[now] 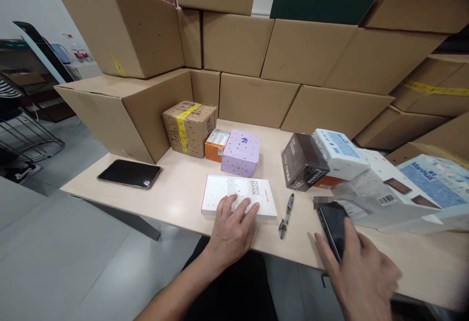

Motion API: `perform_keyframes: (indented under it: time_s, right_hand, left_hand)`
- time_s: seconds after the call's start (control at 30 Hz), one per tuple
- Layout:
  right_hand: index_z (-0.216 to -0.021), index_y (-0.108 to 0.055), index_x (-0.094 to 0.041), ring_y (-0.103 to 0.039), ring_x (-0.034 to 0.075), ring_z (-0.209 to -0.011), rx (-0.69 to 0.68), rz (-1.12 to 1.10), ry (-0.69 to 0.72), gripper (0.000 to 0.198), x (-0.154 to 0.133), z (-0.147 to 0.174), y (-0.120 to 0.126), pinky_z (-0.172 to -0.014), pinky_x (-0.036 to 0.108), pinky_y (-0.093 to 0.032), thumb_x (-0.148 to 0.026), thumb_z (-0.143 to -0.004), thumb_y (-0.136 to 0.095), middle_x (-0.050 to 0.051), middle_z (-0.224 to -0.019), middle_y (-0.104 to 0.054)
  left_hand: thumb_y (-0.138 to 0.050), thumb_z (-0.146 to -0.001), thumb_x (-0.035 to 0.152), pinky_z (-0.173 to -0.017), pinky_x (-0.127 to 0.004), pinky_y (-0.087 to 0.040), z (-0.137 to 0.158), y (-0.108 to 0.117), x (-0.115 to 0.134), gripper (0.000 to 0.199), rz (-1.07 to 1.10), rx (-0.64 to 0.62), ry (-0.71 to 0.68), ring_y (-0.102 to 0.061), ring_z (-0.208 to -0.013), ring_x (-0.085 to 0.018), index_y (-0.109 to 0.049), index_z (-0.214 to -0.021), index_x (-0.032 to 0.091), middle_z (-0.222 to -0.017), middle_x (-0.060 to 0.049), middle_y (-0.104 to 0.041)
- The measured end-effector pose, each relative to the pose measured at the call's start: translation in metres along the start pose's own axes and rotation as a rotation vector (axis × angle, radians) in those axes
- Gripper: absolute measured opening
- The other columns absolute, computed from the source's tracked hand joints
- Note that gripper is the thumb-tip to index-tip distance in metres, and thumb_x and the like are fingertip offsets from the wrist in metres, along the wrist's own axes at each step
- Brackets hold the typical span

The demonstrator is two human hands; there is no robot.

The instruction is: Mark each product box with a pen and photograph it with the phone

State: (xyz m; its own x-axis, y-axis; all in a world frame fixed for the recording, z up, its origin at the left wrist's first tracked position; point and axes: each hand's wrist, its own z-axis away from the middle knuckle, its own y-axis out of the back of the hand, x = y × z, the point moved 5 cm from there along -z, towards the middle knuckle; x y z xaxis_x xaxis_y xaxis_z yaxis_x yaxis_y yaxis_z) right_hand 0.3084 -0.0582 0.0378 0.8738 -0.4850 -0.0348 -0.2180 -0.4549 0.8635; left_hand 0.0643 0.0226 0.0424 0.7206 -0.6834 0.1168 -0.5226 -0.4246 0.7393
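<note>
Head view: left grip (232,230) is unclenched, its fingers spread over the top of the white box (238,184), which lies flat beneath them on the counter (176,199); the thumb is out of sight. Right grip (361,267) is at the phone (331,221), index finger over its face, thumb beside its left edge. Blur there prevents a firm finding: cannot tell whether the phone is securely grasped.

Pen (287,216) lies loose between the two grips. Beyond the left grip, right to left, stand the purple box (241,152), the orange box (217,145) and the carton (188,128); well to its left lies a second phone (130,173). Beyond the right grip are the brown box (302,162) and, near the phone's far end, the clear packaging (394,218).

Risks noted. The phone's near end appears close to the counter's front edge; a weak pinch by the right grip could let it fall. A leftward sweep of that thumb could roll the pen. A forward push could catch the packaging. Should the left grip drag toward the body, the white box could overhang the edge and tip.
</note>
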Motion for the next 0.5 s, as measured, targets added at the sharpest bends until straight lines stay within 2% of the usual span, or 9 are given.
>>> perform_keyframes:
  time_s: [0.1,0.17,0.23,0.4,0.5]
  right_hand:
    - [-0.147,-0.043,-0.016,-0.053,0.051,-0.111,-0.167,0.077,-0.201,0.087,0.032,0.014,-0.006,-0.082,0.061,-0.046,-0.077,-0.084,-0.039,0.026,-0.133,-0.054]
    - [-0.149,-0.041,-0.017,-0.057,0.048,-0.107,-0.275,0.057,-0.228,0.089,0.043,0.019,-0.015,-0.083,0.059,-0.048,-0.077,-0.084,-0.037,0.024,-0.13,-0.057]
    - [-0.148,-0.041,-0.016,-0.061,0.044,-0.102,-0.294,0.03,-0.221,0.084,0.046,0.019,-0.021,-0.085,0.057,-0.048,-0.073,-0.086,-0.036,0.023,-0.125,-0.061]
    - [-0.137,-0.053,-0.001,-0.062,0.047,-0.096,-0.059,-0.09,-0.166,0.083,0.035,0.017,-0.018,-0.082,0.062,-0.048,-0.066,-0.089,-0.038,0.029,-0.104,-0.063]
    - [-0.136,-0.054,0.001,-0.059,0.048,-0.104,0.078,-0.265,-0.156,0.085,0.022,0.025,-0.013,-0.086,0.065,-0.046,-0.068,-0.087,-0.044,0.031,-0.108,-0.061]
  left_hand:
    - [-0.059,-0.086,0.015,-0.1,-0.055,-0.044,0.002,0.001,-0.001,0.039,0.03,0.037,-0.006,-0.046,-0.118,-0.035,-0.062,-0.125,0.017,-0.126,-0.009,-0.065]
    - [-0.06,-0.085,0.013,-0.098,-0.054,-0.045,0.003,0.002,-0.002,0.036,0.056,0.07,-0.009,-0.047,-0.118,-0.035,-0.063,-0.121,0.016,-0.123,-0.01,-0.066]
    - [-0.061,-0.084,0.012,-0.097,-0.052,-0.046,0.004,0.003,-0.002,0.034,0.078,0.1,-0.011,-0.048,-0.116,-0.033,-0.064,-0.118,0.015,-0.119,-0.011,-0.067]
    - [-0.059,-0.084,0.009,-0.091,-0.048,-0.05,0.005,0.005,-0.002,0.032,0.091,0.139,-0.016,-0.053,-0.109,-0.03,-0.064,-0.114,0.015,-0.114,-0.012,-0.068]
    - [-0.058,-0.083,0.008,-0.089,-0.047,-0.051,0.005,0.006,-0.002,0.032,0.105,0.151,-0.028,-0.055,-0.105,-0.029,-0.064,-0.114,0.015,-0.111,-0.012,-0.069]
